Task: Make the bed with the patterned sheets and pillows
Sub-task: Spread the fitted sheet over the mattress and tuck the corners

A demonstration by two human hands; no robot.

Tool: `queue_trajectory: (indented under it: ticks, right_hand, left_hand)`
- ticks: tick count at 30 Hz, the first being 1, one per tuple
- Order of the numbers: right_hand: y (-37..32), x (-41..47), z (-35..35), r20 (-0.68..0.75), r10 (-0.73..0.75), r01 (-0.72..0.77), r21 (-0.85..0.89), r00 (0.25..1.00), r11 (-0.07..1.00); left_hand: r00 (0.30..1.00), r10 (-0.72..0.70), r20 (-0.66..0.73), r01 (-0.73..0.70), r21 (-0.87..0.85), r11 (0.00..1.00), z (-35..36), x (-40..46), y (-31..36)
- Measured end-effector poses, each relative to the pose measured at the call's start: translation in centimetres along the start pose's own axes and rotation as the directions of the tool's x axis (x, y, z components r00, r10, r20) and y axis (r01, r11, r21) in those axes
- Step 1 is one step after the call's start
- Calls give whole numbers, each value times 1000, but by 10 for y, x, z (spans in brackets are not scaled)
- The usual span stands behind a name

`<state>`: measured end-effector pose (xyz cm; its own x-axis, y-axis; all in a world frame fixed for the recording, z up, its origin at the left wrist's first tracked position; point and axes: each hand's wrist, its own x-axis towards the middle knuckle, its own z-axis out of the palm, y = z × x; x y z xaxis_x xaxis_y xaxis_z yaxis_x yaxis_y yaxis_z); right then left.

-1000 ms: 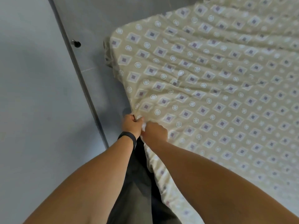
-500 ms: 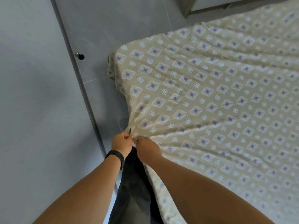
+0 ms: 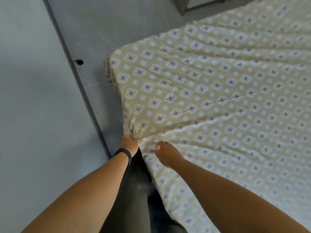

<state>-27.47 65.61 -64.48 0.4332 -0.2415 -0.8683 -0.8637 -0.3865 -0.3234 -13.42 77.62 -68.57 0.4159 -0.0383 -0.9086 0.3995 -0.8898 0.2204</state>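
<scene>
While the left hand (image 3: pixel 128 143) pinches its edge, the patterned sheet (image 3: pixel 210 91) lies spread over the bed.
It looks soft, light and floppy, so grab it at the edge; the right hand (image 3: pixel 167 154) hovers just over it, fingers loose, holding nothing.

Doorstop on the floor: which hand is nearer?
Left. The left hand grips the sheet edge, below and right of the doorstop; the right hand is farther right, on the sheet.

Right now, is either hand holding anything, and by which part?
The left hand grips the patterned sheet by a bunched bit of its near edge. The right hand holds nothing, fingers loose above the sheet.
</scene>
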Motion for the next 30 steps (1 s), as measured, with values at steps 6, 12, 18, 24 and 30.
queue_trajectory:
  ticks: [6,12,18,24,30]
  right_hand:
    - [36,-136,-60,-123,70,-59,91,990,994]
    - [87,-292,-65,-307,78,-8,222,949,975]
    - [151,-458,0,-440,97,132,461,893,877]
    - [227,-560,48,-530,213,134,541,821,830]
    - [291,-612,75,-565,413,134,689,714,712]
  left_hand:
    - [962,170,214,-251,440,862,-14,-134,40]
    - [849,358,388,-523,714,466,5,-271,45]
    - [737,420,529,-662,690,293,92,-415,-2]
    - [616,225,755,-766,641,-51,194,-526,-61]
    - [570,203,796,-756,605,-248,253,-558,-69]
